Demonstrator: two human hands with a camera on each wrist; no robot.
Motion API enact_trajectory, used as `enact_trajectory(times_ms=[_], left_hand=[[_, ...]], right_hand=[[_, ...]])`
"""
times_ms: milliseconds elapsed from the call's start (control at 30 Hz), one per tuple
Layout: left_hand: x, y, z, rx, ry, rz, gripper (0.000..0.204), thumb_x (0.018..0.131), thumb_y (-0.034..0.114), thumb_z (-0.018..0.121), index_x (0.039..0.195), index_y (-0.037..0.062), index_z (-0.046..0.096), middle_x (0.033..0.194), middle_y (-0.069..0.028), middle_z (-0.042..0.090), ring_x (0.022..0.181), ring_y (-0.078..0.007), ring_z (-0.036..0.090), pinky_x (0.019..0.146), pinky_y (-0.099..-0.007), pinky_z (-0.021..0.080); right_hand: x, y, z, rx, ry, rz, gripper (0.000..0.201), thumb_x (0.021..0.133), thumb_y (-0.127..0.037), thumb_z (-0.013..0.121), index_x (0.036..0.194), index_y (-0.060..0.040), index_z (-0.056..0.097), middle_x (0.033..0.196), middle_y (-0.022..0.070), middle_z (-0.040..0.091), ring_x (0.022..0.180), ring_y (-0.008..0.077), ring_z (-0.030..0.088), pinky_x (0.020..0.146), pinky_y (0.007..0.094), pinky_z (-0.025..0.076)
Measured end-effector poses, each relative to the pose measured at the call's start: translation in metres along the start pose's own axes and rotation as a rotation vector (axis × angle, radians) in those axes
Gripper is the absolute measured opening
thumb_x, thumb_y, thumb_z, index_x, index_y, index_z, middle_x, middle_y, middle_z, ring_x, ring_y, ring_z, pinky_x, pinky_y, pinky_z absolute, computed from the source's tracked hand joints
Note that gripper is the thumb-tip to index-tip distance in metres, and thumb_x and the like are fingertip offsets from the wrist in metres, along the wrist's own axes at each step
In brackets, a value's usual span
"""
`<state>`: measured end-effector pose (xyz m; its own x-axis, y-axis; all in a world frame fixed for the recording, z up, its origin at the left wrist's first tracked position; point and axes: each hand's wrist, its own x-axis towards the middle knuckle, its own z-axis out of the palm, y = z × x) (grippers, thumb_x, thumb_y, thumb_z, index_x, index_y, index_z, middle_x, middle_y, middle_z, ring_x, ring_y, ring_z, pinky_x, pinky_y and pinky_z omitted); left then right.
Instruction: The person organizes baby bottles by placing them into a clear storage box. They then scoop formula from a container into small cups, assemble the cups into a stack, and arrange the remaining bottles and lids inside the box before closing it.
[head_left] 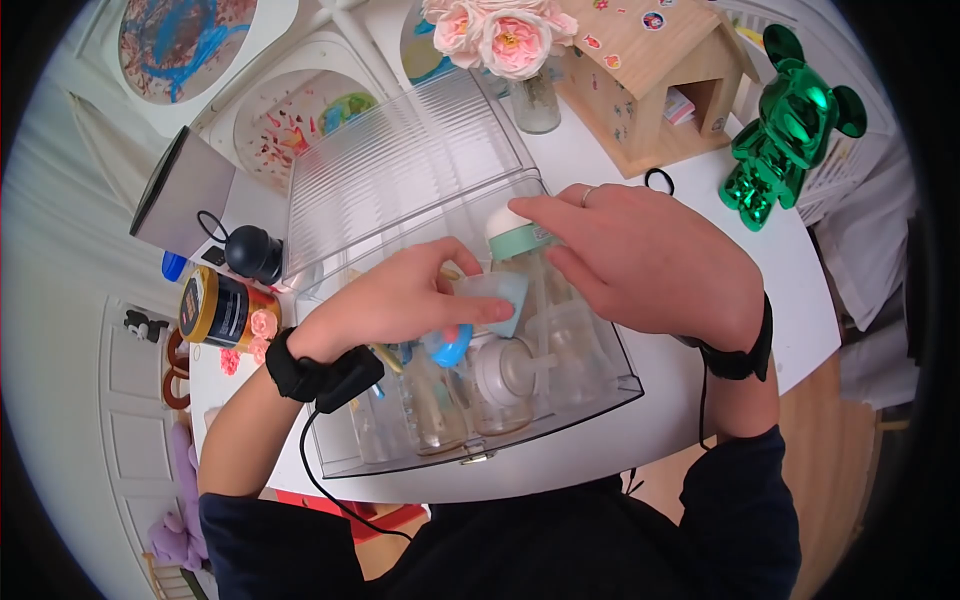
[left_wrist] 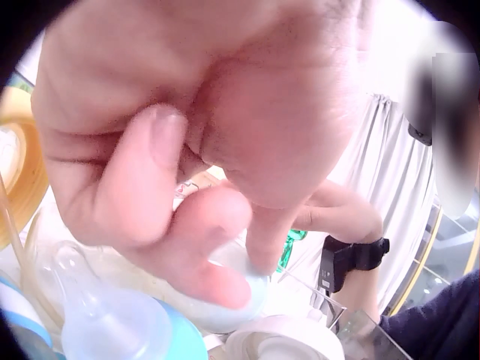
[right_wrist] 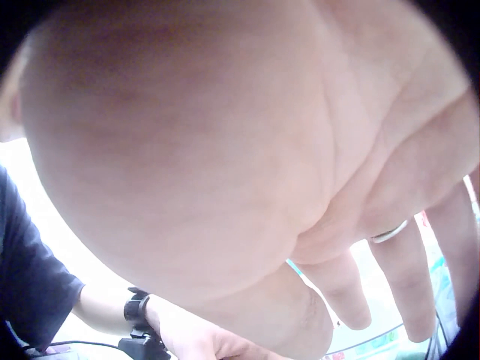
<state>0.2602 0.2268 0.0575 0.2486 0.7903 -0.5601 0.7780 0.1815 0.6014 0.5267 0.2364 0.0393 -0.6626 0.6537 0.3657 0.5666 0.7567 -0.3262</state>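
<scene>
My left hand (head_left: 395, 295) pinches a translucent pale-blue cap (head_left: 512, 300) between thumb and fingers, over an open clear storage box (head_left: 480, 455). The left wrist view shows the curled fingers against this cap (left_wrist: 259, 296). Just to the right, my right hand (head_left: 640, 255) reaches over the box, fingers extended beside a baby bottle (head_left: 515, 240) with a green collar and white domed top. The right wrist view is mostly filled by my palm (right_wrist: 225, 150). Below the left hand are a bottle with a blue collar (head_left: 452, 345) and a bottle with a white collar (head_left: 503, 370).
The box's ribbed lid (head_left: 410, 150) stands tipped back. Behind it are a vase (head_left: 537, 100) of pink roses and a wooden house (head_left: 650, 90). A shiny green bear figure (head_left: 785, 130) stands at right, and a gold-lidded jar (head_left: 215, 305) at left.
</scene>
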Motion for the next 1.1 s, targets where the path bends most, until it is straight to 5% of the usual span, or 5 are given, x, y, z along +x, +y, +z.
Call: enact_trajectory(times_ms=[233, 500, 633, 800, 1100], left_hand=[[-0.010, -0.003, 0.000, 0.212, 0.169, 0.232, 0.045, 0.084, 0.031, 0.097, 0.116, 0.0081, 0.076, 0.069, 0.0016, 0.068, 0.060, -0.0051, 0.053, 0.058, -0.0257, 0.042], [-0.056, -0.003, 0.010, 0.299, 0.467, 0.282, 0.045, 0.084, 0.026, 0.095, 0.121, 0.0064, 0.079, 0.071, -0.0004, 0.067, 0.061, -0.0073, 0.055, 0.058, -0.0264, 0.043], [-0.110, -0.026, 0.017, 0.651, 0.702, 0.472, 0.059, 0.076, 0.026, 0.097, 0.127, 0.0049, 0.076, 0.090, -0.0073, 0.069, 0.083, -0.0238, 0.062, 0.076, -0.0351, 0.050], [-0.141, -0.086, -0.007, 0.660, 0.849, 0.190, 0.067, 0.076, 0.024, 0.096, 0.133, 0.0015, 0.071, 0.118, -0.0137, 0.068, 0.106, -0.0343, 0.062, 0.093, -0.0425, 0.052], [-0.081, -0.102, -0.049, 0.686, 0.884, 0.426, 0.047, 0.089, 0.015, 0.085, 0.132, 0.0050, 0.069, 0.130, -0.0118, 0.067, 0.120, -0.0344, 0.063, 0.101, -0.0442, 0.054]], right_hand=[[0.008, -0.004, -0.005, -0.051, -0.215, 0.101, 0.044, 0.101, -0.014, 0.066, 0.144, -0.0070, 0.065, 0.119, 0.0144, 0.075, 0.103, 0.0376, 0.070, 0.088, 0.0474, 0.058], [0.012, 0.007, 0.004, -0.014, 0.076, 0.027, 0.026, 0.096, -0.009, 0.067, 0.121, -0.0043, 0.068, 0.105, 0.0163, 0.074, 0.097, 0.0395, 0.071, 0.083, 0.0491, 0.058], [0.025, 0.021, 0.016, -0.079, 0.231, -0.030, 0.022, 0.095, -0.010, 0.070, 0.116, -0.0046, 0.070, 0.106, 0.0142, 0.074, 0.103, 0.0383, 0.070, 0.085, 0.0482, 0.059], [0.035, 0.020, 0.025, -0.020, 0.204, -0.105, 0.026, 0.097, -0.017, 0.074, 0.119, -0.0037, 0.070, 0.123, 0.0148, 0.071, 0.117, 0.0371, 0.065, 0.099, 0.0457, 0.056], [-0.006, -0.092, 0.001, -0.072, -0.178, -0.267, 0.057, 0.084, -0.050, 0.086, 0.118, -0.0068, 0.070, 0.137, 0.0161, 0.065, 0.135, 0.0369, 0.057, 0.105, 0.0497, 0.049]])
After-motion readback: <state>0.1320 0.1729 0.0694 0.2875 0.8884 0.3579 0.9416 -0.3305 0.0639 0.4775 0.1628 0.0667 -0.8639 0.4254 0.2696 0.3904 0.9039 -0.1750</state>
